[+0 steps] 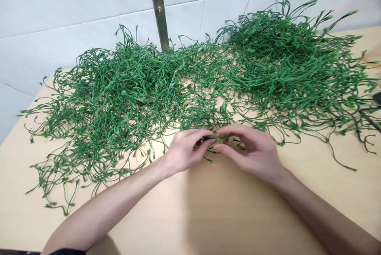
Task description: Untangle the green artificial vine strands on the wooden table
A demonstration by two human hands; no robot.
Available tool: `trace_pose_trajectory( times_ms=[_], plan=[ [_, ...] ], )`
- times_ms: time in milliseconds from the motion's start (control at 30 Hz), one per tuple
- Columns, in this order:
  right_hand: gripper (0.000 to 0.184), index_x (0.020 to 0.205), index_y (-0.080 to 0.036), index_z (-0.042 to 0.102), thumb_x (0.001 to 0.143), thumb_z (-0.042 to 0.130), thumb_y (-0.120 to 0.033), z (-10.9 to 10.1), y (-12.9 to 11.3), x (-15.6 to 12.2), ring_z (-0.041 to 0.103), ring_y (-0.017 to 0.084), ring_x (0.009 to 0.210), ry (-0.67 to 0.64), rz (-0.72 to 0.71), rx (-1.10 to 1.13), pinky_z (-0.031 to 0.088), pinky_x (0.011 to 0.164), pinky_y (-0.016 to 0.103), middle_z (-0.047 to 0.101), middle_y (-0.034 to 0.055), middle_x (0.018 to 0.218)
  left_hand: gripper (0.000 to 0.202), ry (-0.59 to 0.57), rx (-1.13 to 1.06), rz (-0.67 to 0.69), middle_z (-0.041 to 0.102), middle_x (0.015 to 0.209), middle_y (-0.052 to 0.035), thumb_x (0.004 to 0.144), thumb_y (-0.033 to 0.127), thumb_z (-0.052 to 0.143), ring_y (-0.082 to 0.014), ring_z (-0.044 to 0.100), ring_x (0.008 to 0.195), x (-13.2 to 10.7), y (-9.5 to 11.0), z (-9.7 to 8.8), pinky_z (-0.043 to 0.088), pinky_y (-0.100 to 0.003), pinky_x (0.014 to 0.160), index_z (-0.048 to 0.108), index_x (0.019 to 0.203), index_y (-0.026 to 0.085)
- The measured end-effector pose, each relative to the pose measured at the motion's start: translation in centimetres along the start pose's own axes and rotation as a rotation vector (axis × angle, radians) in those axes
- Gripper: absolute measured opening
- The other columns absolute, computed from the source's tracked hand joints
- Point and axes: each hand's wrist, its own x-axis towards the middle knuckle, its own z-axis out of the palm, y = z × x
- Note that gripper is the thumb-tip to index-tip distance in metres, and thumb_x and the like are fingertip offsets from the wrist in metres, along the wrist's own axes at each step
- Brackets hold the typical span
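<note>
Two big heaps of thin green plastic stems lie across a light wooden table (208, 207): a left heap (119, 96) and a right heap (291, 60), joined in the middle. My left hand (186, 150) and my right hand (250, 150) meet at the near edge of the heaps. Both pinch a small green stem piece (218, 139) between thumb and fingertips, fingers curled. Most of that piece is hidden by my fingers.
A metal post (157, 7) stands upright behind the heaps against a white tiled wall (59, 17). A dark object (377, 97) shows at the right edge of the table. Loose stems trail toward the front left (59, 203).
</note>
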Motion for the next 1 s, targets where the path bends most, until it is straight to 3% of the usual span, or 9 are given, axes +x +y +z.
trace_pose_trajectory(
  times_ms=[100, 267, 367, 633, 800, 933, 1000],
  plan=[
    [0.012, 0.086, -0.027, 0.069, 0.081, 0.066, -0.016, 0.09, 0.16, -0.08, 0.070, 0.018, 0.073, 0.018, -0.056, -0.080, 0.059, 0.070, 0.032, 0.074, 0.0018, 0.083, 0.012, -0.011, -0.008, -0.019, 0.068, 0.071, -0.0016, 0.089, 0.020, 0.058, -0.0057, 0.051, 0.050, -0.12, -0.10, 0.06, 0.040, -0.016, 0.045, 0.068, 0.092, 0.014],
    [0.004, 0.085, -0.025, 0.069, 0.083, 0.067, -0.022, 0.21, 0.04, -0.13, 0.065, 0.014, 0.053, 0.082, 0.093, -0.096, 0.054, 0.048, 0.026, 0.073, 0.0002, 0.072, 0.016, -0.047, -0.016, -0.041, 0.070, 0.079, -0.0011, 0.083, 0.021, 0.062, -0.0060, 0.053, 0.053, -0.21, -0.14, -0.02, 0.045, -0.016, 0.049, 0.066, 0.098, 0.016],
    [0.001, 0.082, -0.024, 0.069, 0.082, 0.068, -0.024, 0.29, -0.13, -0.09, 0.064, 0.014, 0.050, 0.127, 0.142, -0.075, 0.053, 0.044, 0.024, 0.072, -0.0002, 0.068, 0.020, -0.060, -0.024, -0.055, 0.071, 0.086, -0.0016, 0.083, 0.023, 0.064, -0.0050, 0.052, 0.052, -0.27, -0.17, 0.01, 0.046, -0.016, 0.051, 0.064, 0.102, 0.017],
    [0.008, 0.077, -0.022, 0.064, 0.082, 0.069, -0.025, 0.28, 0.23, -0.39, 0.064, 0.014, 0.047, 0.135, 0.171, -0.018, 0.050, 0.041, 0.021, 0.070, 0.0000, 0.061, 0.013, -0.039, -0.034, -0.109, 0.060, 0.069, 0.0042, 0.084, 0.025, 0.064, -0.0034, 0.044, 0.048, -0.35, -0.11, 0.16, 0.037, -0.014, 0.044, 0.061, 0.093, 0.017],
    [0.022, 0.067, -0.021, 0.056, 0.085, 0.066, -0.029, 0.25, 0.25, -0.25, 0.055, 0.011, 0.042, 0.097, 0.183, -0.060, 0.041, 0.037, 0.022, 0.062, -0.0010, 0.053, 0.004, -0.070, -0.007, -0.130, 0.055, 0.065, 0.0054, 0.084, 0.018, 0.060, -0.0028, 0.038, 0.046, -0.33, -0.06, -0.09, 0.033, -0.015, 0.044, 0.057, 0.082, 0.017],
    [0.008, 0.080, -0.021, 0.061, 0.085, 0.065, -0.027, 0.20, 0.29, -0.20, 0.062, 0.013, 0.052, 0.054, 0.150, -0.037, 0.049, 0.045, 0.023, 0.066, 0.0003, 0.065, 0.001, -0.082, -0.060, -0.130, 0.056, 0.063, 0.0060, 0.085, 0.016, 0.059, -0.0026, 0.040, 0.045, -0.14, 0.07, -0.15, 0.035, -0.014, 0.045, 0.059, 0.086, 0.016],
    [0.011, 0.090, -0.022, 0.062, 0.082, 0.069, -0.026, 0.22, 0.35, -0.31, 0.067, 0.014, 0.060, 0.035, 0.126, -0.024, 0.054, 0.053, 0.024, 0.069, 0.0015, 0.075, 0.004, -0.087, -0.064, -0.135, 0.058, 0.064, 0.0053, 0.085, 0.014, 0.057, -0.0028, 0.040, 0.045, -0.07, 0.12, -0.16, 0.035, -0.015, 0.045, 0.060, 0.087, 0.016]
  ],
)
